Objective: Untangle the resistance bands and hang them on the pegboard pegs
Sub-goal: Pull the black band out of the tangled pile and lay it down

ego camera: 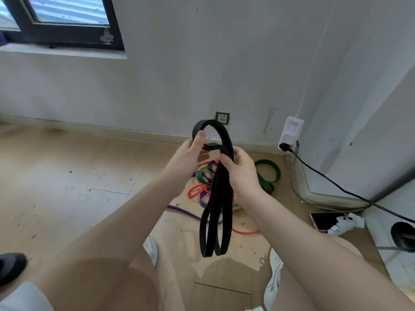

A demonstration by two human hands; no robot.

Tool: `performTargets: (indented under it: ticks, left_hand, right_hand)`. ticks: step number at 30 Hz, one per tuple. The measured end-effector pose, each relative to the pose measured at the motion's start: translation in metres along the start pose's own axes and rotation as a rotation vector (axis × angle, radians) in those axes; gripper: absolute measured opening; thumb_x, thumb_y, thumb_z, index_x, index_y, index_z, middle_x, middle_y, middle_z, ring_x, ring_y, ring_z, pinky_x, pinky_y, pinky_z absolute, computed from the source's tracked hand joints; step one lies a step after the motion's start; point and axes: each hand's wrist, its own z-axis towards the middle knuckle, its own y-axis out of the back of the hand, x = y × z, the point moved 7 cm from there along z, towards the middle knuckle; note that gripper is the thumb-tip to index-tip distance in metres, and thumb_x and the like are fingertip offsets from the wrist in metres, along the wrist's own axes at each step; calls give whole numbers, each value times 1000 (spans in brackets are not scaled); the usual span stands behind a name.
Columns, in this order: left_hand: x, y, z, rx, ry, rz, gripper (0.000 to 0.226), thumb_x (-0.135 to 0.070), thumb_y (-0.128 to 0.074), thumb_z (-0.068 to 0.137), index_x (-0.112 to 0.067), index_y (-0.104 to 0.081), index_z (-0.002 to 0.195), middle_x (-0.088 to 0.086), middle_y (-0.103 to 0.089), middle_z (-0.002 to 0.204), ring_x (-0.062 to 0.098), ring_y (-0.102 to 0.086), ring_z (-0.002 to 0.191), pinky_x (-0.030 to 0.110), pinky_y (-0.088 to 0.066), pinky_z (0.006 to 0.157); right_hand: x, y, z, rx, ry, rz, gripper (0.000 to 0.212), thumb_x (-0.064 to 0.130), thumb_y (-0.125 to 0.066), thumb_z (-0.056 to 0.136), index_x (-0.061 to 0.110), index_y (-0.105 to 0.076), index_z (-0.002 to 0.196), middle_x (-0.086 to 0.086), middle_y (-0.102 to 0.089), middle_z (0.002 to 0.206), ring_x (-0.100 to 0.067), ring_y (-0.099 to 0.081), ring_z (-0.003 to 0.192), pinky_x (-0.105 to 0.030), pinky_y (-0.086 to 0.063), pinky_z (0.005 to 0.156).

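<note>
I hold a black resistance band [216,212] up in front of me with both hands. My left hand [190,153] pinches its upper loop with the thumb on the outside. My right hand [241,173] grips the bunched strands just below that loop. The rest of the band hangs down in long loops between my knees. On the floor behind it lies a tangle of an orange band [198,190], a purple band [187,212] and a green band [270,173]. No pegboard is in view.
A phone [325,219] and a white object [345,224] lie on the floor at the right. A black cable [336,185] runs from a white plug [289,135] on the wall. A window [62,21] sits upper left. A dark shoe [11,267] shows at the left edge.
</note>
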Motion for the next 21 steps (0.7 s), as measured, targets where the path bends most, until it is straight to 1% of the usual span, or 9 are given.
performTargets:
  ticks: [2, 5, 7, 11, 12, 14, 17, 19, 21]
  left_hand:
    - [8, -1, -2, -29, -38, -56, 48, -46, -45, 92, -16, -45, 128, 2, -62, 118, 13, -60, 107, 35, -47, 95]
    - [12, 2, 0, -93, -73, -61, 46, -31, -55, 92, -21, -39, 133, 1, -62, 119, 12, -62, 103, 34, -51, 93]
    - [12, -2, -2, -87, -95, -37, 38, -23, -55, 93, -21, -45, 129, -1, -65, 113, 9, -64, 96, 31, -53, 88]
    - [18, -12, -6, -61, -118, -19, 24, -17, -50, 94, -27, -59, 114, -4, -71, 103, 10, -63, 103, 39, -51, 94]
    - [18, -13, -7, -65, -140, -29, 25, -15, -50, 94, -29, -61, 112, -5, -72, 101, 10, -64, 102, 40, -51, 93]
    - [17, -13, -10, -77, -196, -58, 26, -13, -53, 92, -26, -64, 112, -4, -73, 99, 11, -66, 98, 39, -53, 91]
    - [8, -9, -13, -82, -285, -73, 25, -9, -57, 90, -21, -66, 109, 0, -73, 95, 12, -68, 92, 33, -55, 85]
    - [4, -4, -11, -68, -290, -133, 27, -4, -55, 90, -19, -67, 108, 1, -74, 93, 12, -69, 87, 26, -55, 77]
    - [1, -1, -8, -40, -269, -163, 28, -2, -53, 91, -22, -68, 105, -1, -74, 87, 12, -69, 83, 25, -54, 73]
  right_hand:
    - [0, 0, 2, -21, 32, -44, 25, 24, -57, 91, 23, -47, 113, -1, -64, 100, -19, -65, 91, -44, -55, 84]
    - [7, -6, 0, -28, 160, -155, 24, 23, -59, 90, 22, -43, 108, 10, -59, 94, -15, -62, 93, -35, -52, 85]
    - [8, -10, -2, -42, 201, -191, 22, 22, -58, 91, 20, -43, 107, 11, -58, 94, -14, -61, 93, -31, -51, 82]
    - [5, -10, -4, -81, 200, -160, 17, 19, -56, 91, 20, -43, 102, 7, -62, 88, -17, -65, 84, -31, -55, 73]
    - [7, -11, -6, -67, 230, -177, 17, 18, -56, 92, 21, -43, 102, 7, -62, 88, -14, -66, 82, -28, -55, 71]
    - [14, -16, -12, -2, 329, -249, 17, 15, -55, 92, 22, -42, 100, 14, -59, 85, 1, -62, 78, -15, -51, 66]
    - [20, -20, -15, 116, 392, -291, 22, 15, -59, 89, 25, -43, 101, 21, -56, 86, 20, -54, 77, -3, -45, 65]
    - [21, -18, -13, 187, 370, -269, 27, 20, -63, 87, 27, -45, 106, 23, -57, 95, 17, -55, 86, -5, -48, 71]
    - [21, -15, -10, 231, 342, -235, 29, 19, -63, 87, 26, -46, 108, 21, -57, 102, 5, -60, 95, -9, -51, 75]
